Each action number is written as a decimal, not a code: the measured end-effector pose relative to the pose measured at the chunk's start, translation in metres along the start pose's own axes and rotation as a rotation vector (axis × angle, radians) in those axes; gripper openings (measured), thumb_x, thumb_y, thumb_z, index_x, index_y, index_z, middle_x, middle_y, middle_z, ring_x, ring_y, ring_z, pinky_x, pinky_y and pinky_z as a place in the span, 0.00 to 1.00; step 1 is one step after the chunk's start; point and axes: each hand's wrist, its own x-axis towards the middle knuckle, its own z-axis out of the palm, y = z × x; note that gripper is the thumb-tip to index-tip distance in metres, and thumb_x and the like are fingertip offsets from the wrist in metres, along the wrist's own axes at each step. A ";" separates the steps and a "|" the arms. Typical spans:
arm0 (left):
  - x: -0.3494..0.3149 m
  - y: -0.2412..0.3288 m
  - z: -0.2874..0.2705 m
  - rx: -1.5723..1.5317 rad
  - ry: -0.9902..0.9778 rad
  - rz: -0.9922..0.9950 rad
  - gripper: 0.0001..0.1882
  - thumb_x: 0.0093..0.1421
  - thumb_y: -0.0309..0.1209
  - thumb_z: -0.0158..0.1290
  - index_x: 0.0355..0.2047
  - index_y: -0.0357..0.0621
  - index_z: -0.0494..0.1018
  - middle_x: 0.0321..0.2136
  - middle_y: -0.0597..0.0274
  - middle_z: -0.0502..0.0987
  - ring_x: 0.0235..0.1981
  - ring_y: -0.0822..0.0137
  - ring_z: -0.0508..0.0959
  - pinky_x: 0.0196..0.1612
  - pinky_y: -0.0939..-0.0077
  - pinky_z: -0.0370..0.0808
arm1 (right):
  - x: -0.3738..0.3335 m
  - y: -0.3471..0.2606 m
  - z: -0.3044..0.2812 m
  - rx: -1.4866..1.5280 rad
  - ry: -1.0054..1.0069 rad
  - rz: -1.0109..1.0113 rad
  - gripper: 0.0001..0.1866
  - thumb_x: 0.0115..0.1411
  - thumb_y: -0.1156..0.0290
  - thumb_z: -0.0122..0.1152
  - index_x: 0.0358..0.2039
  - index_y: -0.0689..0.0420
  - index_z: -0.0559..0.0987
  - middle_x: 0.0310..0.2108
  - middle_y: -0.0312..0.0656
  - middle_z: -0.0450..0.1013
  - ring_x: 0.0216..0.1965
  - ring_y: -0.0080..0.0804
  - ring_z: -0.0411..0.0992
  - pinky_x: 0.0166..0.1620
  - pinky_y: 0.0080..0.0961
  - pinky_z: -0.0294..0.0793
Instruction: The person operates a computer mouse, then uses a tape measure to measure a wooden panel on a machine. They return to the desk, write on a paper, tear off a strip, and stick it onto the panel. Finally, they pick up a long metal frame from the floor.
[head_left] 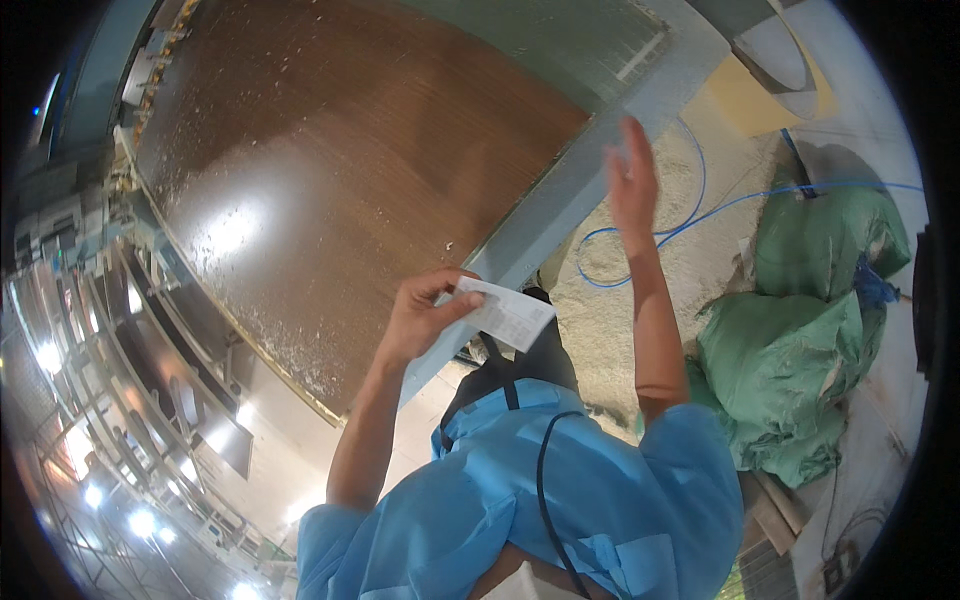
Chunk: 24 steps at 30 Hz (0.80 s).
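Note:
My left hand point(425, 312) pinches a white printed paper label point(508, 314), thumb on top and fingers beneath its left end. The label, possibly a small stack, is held in front of my body at the near edge of the work table. Stretched forward, my right hand point(632, 185) is open and holds nothing visible; its fingers are extended and slightly blurred. It is beside the table's right edge. On the table lies a large brown wood-grain panel point(390, 140), sprinkled with pale chips and dust.
A grey table border point(545, 205) runs along the panel's right side. Sawdust point(620, 330) covers the floor, crossed by a blue hose point(700, 222). Full green sacks point(785, 350) stand at right, near a yellowish sheet point(745, 98). Machine framework point(150, 360) lines the left.

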 end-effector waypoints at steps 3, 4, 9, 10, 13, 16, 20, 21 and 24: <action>-0.021 -0.006 0.011 0.071 -0.066 -0.010 0.08 0.62 0.29 0.66 0.41 0.43 0.85 0.36 0.64 0.83 0.39 0.73 0.78 0.45 0.74 0.74 | 0.031 -0.058 0.079 -0.405 -0.213 -0.427 0.34 0.74 0.50 0.50 0.70 0.62 0.65 0.71 0.54 0.61 0.73 0.52 0.57 0.73 0.47 0.58; -0.031 -0.008 0.013 0.091 -0.096 -0.037 0.08 0.62 0.29 0.66 0.41 0.43 0.85 0.36 0.64 0.83 0.39 0.72 0.78 0.45 0.73 0.75 | 0.029 -0.071 0.102 -0.426 -0.245 -0.462 0.36 0.74 0.48 0.50 0.71 0.62 0.63 0.72 0.55 0.59 0.74 0.52 0.55 0.74 0.47 0.55; -0.088 -0.015 0.000 -0.038 0.005 -0.088 0.07 0.62 0.28 0.66 0.39 0.41 0.85 0.35 0.61 0.82 0.38 0.70 0.79 0.44 0.72 0.75 | -0.036 -0.126 0.204 -0.298 -0.486 -0.580 0.42 0.73 0.42 0.43 0.74 0.64 0.57 0.77 0.56 0.48 0.78 0.49 0.44 0.78 0.45 0.42; -0.099 -0.015 -0.002 -0.098 0.064 -0.098 0.06 0.62 0.28 0.66 0.38 0.40 0.84 0.34 0.61 0.82 0.38 0.69 0.79 0.43 0.72 0.74 | -0.066 -0.142 0.221 -0.280 -0.646 -0.587 0.42 0.73 0.41 0.42 0.74 0.63 0.56 0.77 0.54 0.47 0.79 0.49 0.42 0.79 0.45 0.39; -0.123 -0.012 -0.009 -0.147 0.180 -0.065 0.05 0.61 0.24 0.65 0.37 0.37 0.84 0.33 0.60 0.81 0.36 0.70 0.78 0.41 0.73 0.73 | -0.188 -0.189 0.252 -0.156 -0.906 -0.910 0.41 0.72 0.40 0.40 0.75 0.57 0.58 0.79 0.44 0.47 0.79 0.43 0.40 0.79 0.45 0.30; -0.136 -0.005 -0.016 -0.194 0.215 0.049 0.05 0.60 0.22 0.65 0.38 0.38 0.85 0.32 0.60 0.82 0.36 0.70 0.78 0.43 0.74 0.73 | -0.317 -0.215 0.233 -0.043 -0.992 -1.451 0.31 0.73 0.53 0.45 0.73 0.52 0.64 0.74 0.42 0.59 0.76 0.43 0.51 0.78 0.50 0.40; -0.135 0.005 -0.018 -0.222 0.245 0.090 0.06 0.59 0.23 0.66 0.37 0.37 0.85 0.32 0.58 0.82 0.35 0.69 0.78 0.41 0.72 0.73 | -0.391 -0.226 0.187 0.275 -1.197 -1.306 0.30 0.70 0.57 0.50 0.71 0.51 0.66 0.70 0.42 0.63 0.74 0.43 0.55 0.76 0.51 0.49; -0.132 0.006 -0.017 -0.225 0.224 0.085 0.06 0.59 0.23 0.67 0.37 0.37 0.85 0.32 0.58 0.82 0.35 0.69 0.78 0.40 0.72 0.73 | -0.387 -0.228 0.179 0.329 -1.194 -1.215 0.30 0.70 0.58 0.52 0.70 0.51 0.67 0.70 0.42 0.64 0.73 0.43 0.57 0.75 0.51 0.51; -0.126 0.009 -0.020 -0.192 0.146 0.123 0.07 0.59 0.25 0.67 0.38 0.38 0.85 0.32 0.58 0.83 0.34 0.69 0.79 0.38 0.72 0.73 | -0.317 -0.228 0.168 0.467 -1.017 -0.868 0.29 0.67 0.62 0.56 0.69 0.50 0.69 0.67 0.42 0.67 0.71 0.43 0.60 0.73 0.52 0.57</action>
